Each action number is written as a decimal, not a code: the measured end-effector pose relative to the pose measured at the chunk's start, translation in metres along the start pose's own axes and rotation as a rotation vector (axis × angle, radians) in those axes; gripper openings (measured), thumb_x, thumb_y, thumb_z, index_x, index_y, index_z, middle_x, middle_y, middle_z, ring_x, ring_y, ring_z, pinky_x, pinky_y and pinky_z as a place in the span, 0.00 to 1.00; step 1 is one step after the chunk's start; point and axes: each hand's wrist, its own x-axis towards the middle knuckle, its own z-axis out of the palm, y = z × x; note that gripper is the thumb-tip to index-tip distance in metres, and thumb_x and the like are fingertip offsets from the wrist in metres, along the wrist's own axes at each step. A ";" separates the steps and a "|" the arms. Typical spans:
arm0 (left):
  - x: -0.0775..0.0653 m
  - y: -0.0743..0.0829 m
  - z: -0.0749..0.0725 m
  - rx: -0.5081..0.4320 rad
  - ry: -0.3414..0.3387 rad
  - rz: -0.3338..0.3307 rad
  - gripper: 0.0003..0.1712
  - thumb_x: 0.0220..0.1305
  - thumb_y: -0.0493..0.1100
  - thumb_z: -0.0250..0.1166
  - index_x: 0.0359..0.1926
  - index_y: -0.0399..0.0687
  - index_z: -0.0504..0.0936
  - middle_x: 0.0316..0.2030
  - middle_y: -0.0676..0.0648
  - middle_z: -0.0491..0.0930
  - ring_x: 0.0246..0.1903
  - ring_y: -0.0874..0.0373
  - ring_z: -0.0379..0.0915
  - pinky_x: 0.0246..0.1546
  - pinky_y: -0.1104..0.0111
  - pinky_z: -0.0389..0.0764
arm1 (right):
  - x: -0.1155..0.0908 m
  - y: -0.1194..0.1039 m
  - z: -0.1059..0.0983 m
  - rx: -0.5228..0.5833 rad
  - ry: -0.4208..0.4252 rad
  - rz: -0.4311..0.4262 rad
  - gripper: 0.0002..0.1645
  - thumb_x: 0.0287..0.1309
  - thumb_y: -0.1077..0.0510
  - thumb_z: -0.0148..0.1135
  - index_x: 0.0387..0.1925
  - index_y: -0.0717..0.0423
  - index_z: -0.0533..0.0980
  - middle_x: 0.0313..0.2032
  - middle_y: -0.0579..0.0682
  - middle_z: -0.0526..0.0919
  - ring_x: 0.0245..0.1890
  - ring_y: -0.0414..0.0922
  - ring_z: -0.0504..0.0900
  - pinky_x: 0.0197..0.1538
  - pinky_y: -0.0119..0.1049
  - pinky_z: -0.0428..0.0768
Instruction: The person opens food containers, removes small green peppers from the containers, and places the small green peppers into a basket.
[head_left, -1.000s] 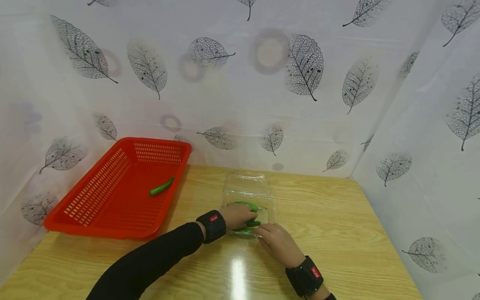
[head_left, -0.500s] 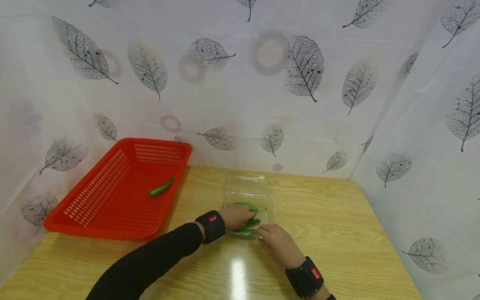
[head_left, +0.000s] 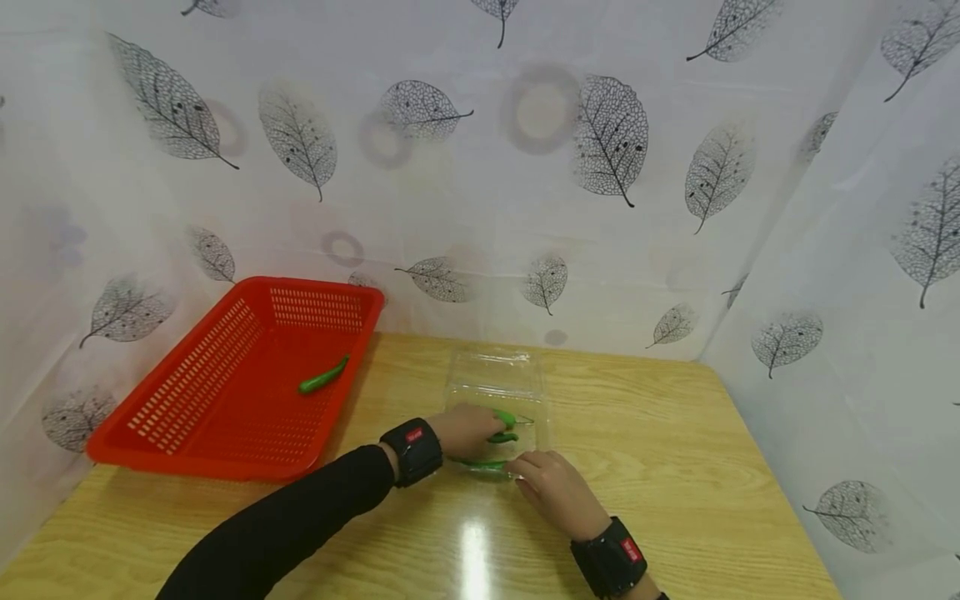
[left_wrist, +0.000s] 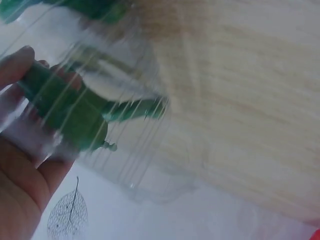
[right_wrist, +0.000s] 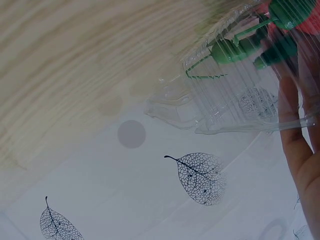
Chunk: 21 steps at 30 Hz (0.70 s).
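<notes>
A clear plastic box [head_left: 542, 433] stands on the table with its hinged lid [head_left: 495, 371] folded back. Inside it lie several green chili peppers, one [head_left: 486, 464] along the near wall and another with a long stem [head_left: 504, 417] further back. My left hand [head_left: 463, 429] reaches into the box and grips a green chili pepper [left_wrist: 75, 110], seen through the ridged wall in the left wrist view. With its fingertips, my right hand [head_left: 555, 492] holds the box's near right edge; in the right wrist view its fingers [right_wrist: 290, 105] are at the clear wall.
A red plastic basket [head_left: 225, 392] sits on the left of the wooden table [head_left: 660, 467], with a single green chili pepper [head_left: 324, 377] in it. A white leaf-print curtain [head_left: 480, 183] encloses the back and sides.
My left hand has shifted slightly left and away from the near wall inside the box, with the chili pepper in its fingers. My right hand stays at the box's edge.
</notes>
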 end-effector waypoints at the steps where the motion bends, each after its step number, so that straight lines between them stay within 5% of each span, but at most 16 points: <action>1: -0.001 -0.001 -0.002 -0.002 -0.001 -0.004 0.07 0.62 0.46 0.62 0.41 0.54 0.80 0.31 0.57 0.77 0.29 0.66 0.70 0.31 0.74 0.73 | 0.000 0.000 0.000 0.004 0.001 -0.001 0.17 0.41 0.64 0.73 0.37 0.50 0.81 0.34 0.42 0.84 0.35 0.37 0.82 0.39 0.32 0.79; 14: -0.029 -0.013 -0.050 0.008 0.169 0.051 0.08 0.59 0.44 0.64 0.41 0.51 0.78 0.33 0.52 0.78 0.33 0.61 0.75 0.33 0.71 0.76 | 0.000 0.000 0.000 0.019 -0.012 0.006 0.17 0.41 0.65 0.72 0.37 0.50 0.81 0.34 0.42 0.84 0.34 0.37 0.81 0.39 0.32 0.79; 21: -0.041 -0.026 -0.070 -0.046 0.184 -0.004 0.10 0.59 0.42 0.64 0.42 0.48 0.77 0.32 0.52 0.75 0.31 0.62 0.72 0.31 0.73 0.74 | 0.001 -0.001 -0.001 0.031 -0.027 0.017 0.16 0.42 0.65 0.72 0.37 0.50 0.82 0.34 0.42 0.84 0.34 0.37 0.82 0.39 0.32 0.79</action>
